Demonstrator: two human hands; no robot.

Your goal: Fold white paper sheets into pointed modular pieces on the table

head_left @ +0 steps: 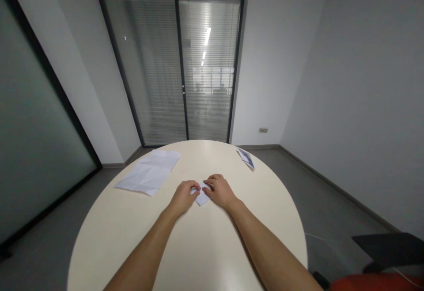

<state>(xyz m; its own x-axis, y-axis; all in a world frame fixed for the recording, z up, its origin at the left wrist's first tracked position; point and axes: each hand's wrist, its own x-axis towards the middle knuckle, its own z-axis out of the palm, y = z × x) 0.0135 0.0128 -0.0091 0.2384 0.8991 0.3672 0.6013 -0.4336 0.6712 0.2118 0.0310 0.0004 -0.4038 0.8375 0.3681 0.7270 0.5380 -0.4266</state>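
Note:
A small folded piece of white paper (202, 199) lies near the middle of the round table. My left hand (186, 196) pinches its left side, with thumb and fingertips at the paper's edge. On the opposite side my right hand (219, 189) has its fingers curled over the paper and its thumb at the upper part. Both hands rest low, close to the tabletop, with only a narrow gap between them. The fingers cover much of the paper; its lower corner points toward me.
The pale round table (188, 255) fills the lower middle. A large creased white sheet (150, 171) lies at its far left, and a folded paper piece (245, 158) near the far right edge. Beyond stands a glass door (212, 105) with blinds. A black armrest (391, 249) juts in at lower right.

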